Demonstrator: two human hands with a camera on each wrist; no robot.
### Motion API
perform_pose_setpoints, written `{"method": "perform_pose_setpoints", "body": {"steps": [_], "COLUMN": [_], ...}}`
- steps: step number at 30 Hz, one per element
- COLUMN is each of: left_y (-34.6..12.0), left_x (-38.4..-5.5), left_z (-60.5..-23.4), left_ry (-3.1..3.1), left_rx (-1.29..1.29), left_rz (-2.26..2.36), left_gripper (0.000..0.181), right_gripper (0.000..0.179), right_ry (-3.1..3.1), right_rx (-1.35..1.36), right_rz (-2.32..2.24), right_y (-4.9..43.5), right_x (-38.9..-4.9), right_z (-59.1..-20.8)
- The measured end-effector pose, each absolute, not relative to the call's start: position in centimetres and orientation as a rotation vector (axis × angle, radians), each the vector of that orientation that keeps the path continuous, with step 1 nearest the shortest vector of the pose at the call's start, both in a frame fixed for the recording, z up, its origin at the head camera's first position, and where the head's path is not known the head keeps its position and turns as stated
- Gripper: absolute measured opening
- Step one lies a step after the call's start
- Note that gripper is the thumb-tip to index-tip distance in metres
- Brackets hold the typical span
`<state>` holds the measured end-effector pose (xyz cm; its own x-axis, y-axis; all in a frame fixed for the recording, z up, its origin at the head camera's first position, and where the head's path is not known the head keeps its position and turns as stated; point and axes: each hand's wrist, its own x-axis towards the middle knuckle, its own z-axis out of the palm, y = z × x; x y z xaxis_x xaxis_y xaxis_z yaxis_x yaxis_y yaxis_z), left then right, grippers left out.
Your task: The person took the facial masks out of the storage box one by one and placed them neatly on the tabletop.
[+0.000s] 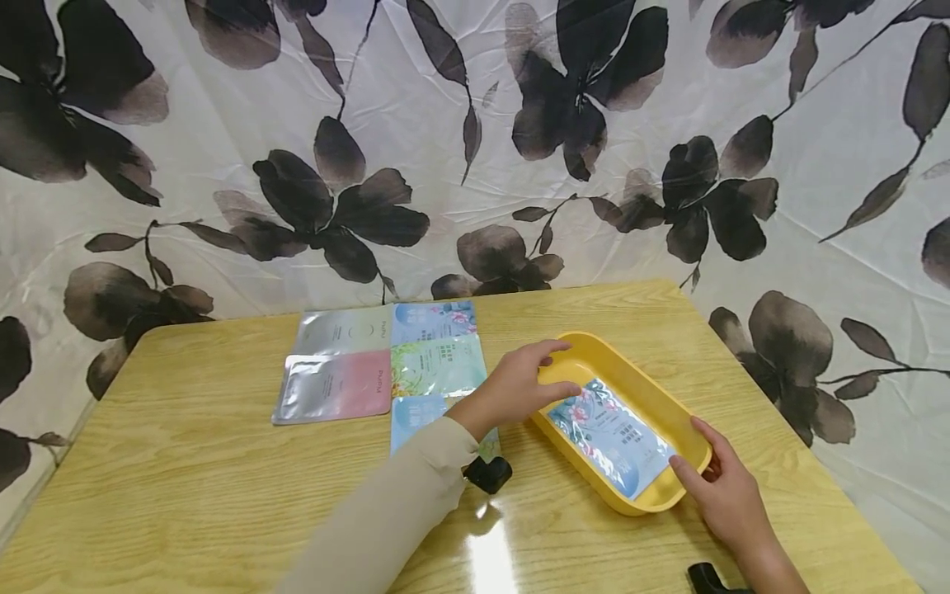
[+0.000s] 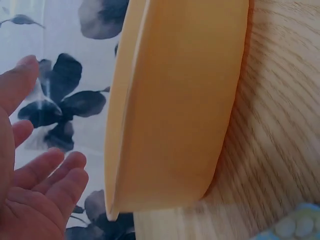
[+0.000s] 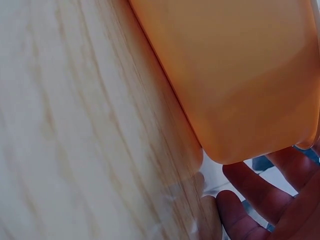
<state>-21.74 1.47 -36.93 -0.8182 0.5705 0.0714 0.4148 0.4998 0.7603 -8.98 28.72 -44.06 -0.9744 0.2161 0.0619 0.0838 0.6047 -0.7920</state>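
A yellow plastic tray (image 1: 627, 363) sits at an angle on the table, and a blue floral sachet (image 1: 614, 437) lies flat inside it. My right hand (image 1: 723, 491) grips the tray's near right corner, thumb over the rim and fingers along the outside. In the right wrist view its fingers (image 3: 260, 192) spread close under that corner. My left hand (image 1: 517, 386) hovers at the tray's far left end with thumb and fingers apart. The left wrist view shows that hand with its fingers (image 2: 60, 172) loosely extended beside the tray wall (image 2: 180, 110), holding nothing.
Left of the tray lie several flat sachets in two columns: a silver-green one (image 1: 344, 330), a pink one (image 1: 334, 386), a blue floral one (image 1: 434, 320), a green one (image 1: 438, 365) and a partly covered blue one (image 1: 416, 417). A floral cloth (image 1: 460, 148) hangs behind the wooden table (image 1: 193, 462).
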Motion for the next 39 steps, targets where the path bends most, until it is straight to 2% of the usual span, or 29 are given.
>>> {"method": "perform_pose_setpoints", "body": {"steps": [11, 20, 32, 39], "left_y": [4.6, 6.3, 7.1, 7.5], "left_x": [-22.1, -22.1, -22.4, -22.5], "left_z": [-37.5, -38.2, -39.2, -38.9], "left_ry": [2.503, 2.552, 2.613, 2.613], "left_rx": [0.935, 0.919, 0.746, 0.734], "left_rz": [1.172, 1.031, 0.813, 0.606], "left_gripper": [0.056, 0.058, 0.059, 0.062], "right_gripper": [0.066, 0.065, 0.065, 0.064], "right_ry": [-2.657, -2.641, -2.623, -2.629], "right_rx": [-0.221, -0.194, -0.186, -0.191], "right_rz": [1.315, 1.313, 1.347, 1.334], "right_y": [28.9, 29.0, 29.0, 29.1], "right_x": [-9.0, -9.0, -9.0, -9.1], "right_z": [-44.4, -44.5, -44.4, -44.4]}}
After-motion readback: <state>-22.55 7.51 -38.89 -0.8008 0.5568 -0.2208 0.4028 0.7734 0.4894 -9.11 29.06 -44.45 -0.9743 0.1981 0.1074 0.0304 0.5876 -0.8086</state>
